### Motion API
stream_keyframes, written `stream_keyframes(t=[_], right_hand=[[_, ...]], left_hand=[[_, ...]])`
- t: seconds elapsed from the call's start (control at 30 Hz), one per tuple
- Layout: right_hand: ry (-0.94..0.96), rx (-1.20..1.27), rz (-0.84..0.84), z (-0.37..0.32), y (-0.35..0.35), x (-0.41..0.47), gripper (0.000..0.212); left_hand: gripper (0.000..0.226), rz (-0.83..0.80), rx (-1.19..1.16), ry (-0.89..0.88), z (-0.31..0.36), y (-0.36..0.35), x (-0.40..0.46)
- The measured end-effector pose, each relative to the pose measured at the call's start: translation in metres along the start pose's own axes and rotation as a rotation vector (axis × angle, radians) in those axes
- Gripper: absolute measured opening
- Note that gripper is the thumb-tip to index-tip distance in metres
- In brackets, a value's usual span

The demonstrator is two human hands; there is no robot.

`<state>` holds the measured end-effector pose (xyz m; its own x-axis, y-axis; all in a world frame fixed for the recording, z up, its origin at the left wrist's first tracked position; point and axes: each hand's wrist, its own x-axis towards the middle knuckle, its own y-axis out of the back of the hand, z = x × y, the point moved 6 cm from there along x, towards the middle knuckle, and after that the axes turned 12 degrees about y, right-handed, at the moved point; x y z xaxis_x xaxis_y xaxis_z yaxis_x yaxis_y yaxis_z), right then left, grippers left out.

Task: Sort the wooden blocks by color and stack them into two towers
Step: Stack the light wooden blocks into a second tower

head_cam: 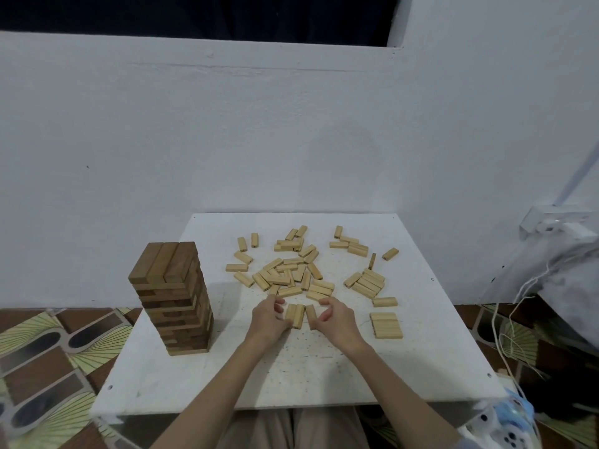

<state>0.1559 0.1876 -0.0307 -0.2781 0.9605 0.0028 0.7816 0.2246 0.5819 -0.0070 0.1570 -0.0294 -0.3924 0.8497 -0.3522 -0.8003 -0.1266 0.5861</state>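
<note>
At lower centre, the left hand (269, 315) and right hand (334, 317) flank three light blocks (300, 315) lying side by side on the white board (324, 377), fingers loosely curled beside the outer ones, holding nothing. Squaring their ends flush before lifting would likely give a steadier layer. Further up lies the loose pile (291, 273); at left stands the dark tower (173, 296).

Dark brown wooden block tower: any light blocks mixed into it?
No, the dark brown wooden block tower shows only dark blocks; the light wooden blocks lie loose on the white table.
</note>
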Motion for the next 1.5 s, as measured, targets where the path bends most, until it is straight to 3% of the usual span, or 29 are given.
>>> stream_keyframes(t=[0.4, 0.63, 1.07, 1.5], right_hand=[[0.023, 0.019, -0.017, 0.000, 0.008, 0.001, 0.038], [0.074, 0.082, -0.263, -0.003, 0.006, 0.003, 0.081], [0.181, 0.009, -0.309, -0.015, -0.007, 0.013, 0.093], [0.239, -0.027, -0.354, -0.018, -0.010, 0.017, 0.090]], left_hand=[[0.055, -0.003, -0.051, -0.054, 0.002, 0.005, -0.004], [0.086, -0.164, 0.050, -0.117, 0.010, 0.003, -0.004], [0.086, -0.198, 0.084, -0.207, 0.012, -0.004, 0.002], [0.084, -0.226, 0.057, -0.210, 0.012, -0.007, 0.006]])
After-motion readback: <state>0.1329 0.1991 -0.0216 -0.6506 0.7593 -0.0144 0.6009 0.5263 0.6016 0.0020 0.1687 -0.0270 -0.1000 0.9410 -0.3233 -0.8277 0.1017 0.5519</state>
